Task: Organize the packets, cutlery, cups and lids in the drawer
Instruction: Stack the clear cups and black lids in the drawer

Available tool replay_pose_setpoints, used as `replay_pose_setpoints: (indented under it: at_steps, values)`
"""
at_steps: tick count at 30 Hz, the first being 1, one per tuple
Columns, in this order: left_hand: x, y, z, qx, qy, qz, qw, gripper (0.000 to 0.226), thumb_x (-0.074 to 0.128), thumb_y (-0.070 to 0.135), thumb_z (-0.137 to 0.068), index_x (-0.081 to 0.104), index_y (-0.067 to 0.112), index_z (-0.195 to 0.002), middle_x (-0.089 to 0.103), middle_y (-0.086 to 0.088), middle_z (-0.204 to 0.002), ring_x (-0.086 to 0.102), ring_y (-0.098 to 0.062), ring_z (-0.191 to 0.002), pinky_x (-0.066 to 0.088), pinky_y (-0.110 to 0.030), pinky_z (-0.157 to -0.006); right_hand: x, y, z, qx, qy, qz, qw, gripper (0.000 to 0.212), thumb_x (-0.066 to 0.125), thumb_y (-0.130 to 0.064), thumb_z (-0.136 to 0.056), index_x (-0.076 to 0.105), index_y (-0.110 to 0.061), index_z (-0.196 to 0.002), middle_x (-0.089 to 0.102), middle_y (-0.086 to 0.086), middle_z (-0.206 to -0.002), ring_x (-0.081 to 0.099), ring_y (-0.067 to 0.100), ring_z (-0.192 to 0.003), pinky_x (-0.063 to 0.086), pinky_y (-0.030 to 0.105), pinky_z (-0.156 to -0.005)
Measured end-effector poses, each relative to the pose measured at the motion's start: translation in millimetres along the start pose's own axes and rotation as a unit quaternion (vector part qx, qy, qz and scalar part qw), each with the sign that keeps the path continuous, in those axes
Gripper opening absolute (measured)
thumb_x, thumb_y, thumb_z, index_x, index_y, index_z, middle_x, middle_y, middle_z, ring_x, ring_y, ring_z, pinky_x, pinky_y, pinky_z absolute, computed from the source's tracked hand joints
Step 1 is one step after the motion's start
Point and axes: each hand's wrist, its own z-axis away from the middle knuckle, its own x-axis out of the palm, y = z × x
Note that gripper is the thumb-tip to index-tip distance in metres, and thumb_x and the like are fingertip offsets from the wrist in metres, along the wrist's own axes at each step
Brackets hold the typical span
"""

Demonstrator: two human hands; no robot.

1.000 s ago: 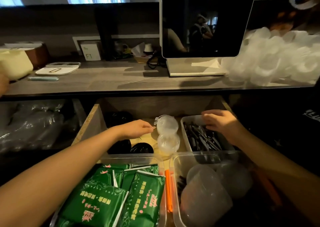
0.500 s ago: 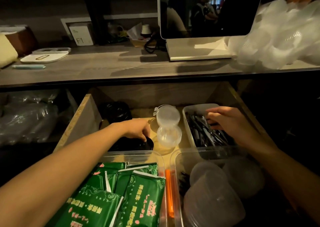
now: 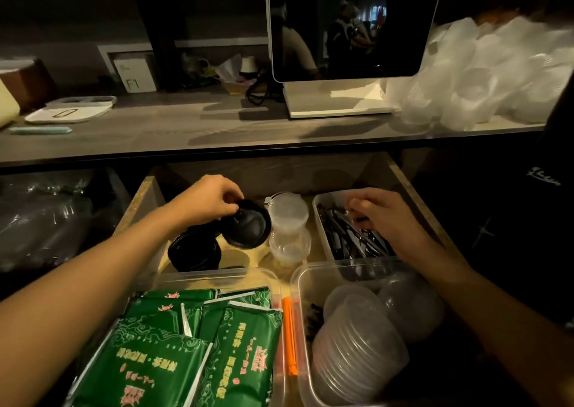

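Observation:
An open wooden drawer [image 3: 133,201] lies below the counter. My left hand [image 3: 205,200] pinches a black cup lid [image 3: 247,228] by its rim and holds it tilted above a stack of black lids [image 3: 194,251]. Two small clear lidded cups [image 3: 289,214] stand in the drawer's middle. My right hand [image 3: 386,220] rests with curled fingers on the dark cutlery [image 3: 344,236] in a white tray [image 3: 320,201]; whether it grips a piece is hidden. Green packets [image 3: 174,354] fill a clear bin at the front left. Clear lids [image 3: 357,344] lie stacked in a clear bin [image 3: 298,282] at the front right.
An orange straw [image 3: 290,335] lies between the two front bins. On the counter above stand a screen on a white base [image 3: 335,99], a bag of clear cups [image 3: 484,77] at the right and a white scale [image 3: 68,111] at the left. Bagged plastic sits in the dark shelf at the left.
My left hand went down to the black lids, took one and has lifted it clear of the stack. My right hand stayed over the cutlery tray. The view tilted down.

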Motion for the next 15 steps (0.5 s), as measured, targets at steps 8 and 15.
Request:
replay_pose_setpoints:
  at_steps: [8,15]
  values:
    - [-16,67,44,-0.069,0.091,0.363,0.925,0.019,0.064,-0.002,-0.091,0.072,0.014,-0.085,0.065,0.003,-0.064,0.068,-0.012,-0.066,0.055,-0.023,-0.053,12,-41,17,-0.147,-0.042,0.043,0.987,0.023,0.057,-0.015,-0.097,0.064,-0.016,-0.118,0.069,0.000,-0.103,0.067,0.002,-0.091,0.055,0.018,-0.079]
    - [-27,95,69,-0.076,0.105,0.490,0.862,0.004,0.067,0.002,-0.091,0.068,0.005,-0.093,0.069,-0.009,-0.081,0.072,-0.012,-0.063,0.057,-0.025,-0.053,54,-75,25,-0.021,-0.081,-0.079,0.993,0.023,0.052,-0.009,-0.099,0.061,-0.013,-0.120,0.066,0.008,-0.097,0.064,0.017,-0.080,0.053,0.028,-0.063]
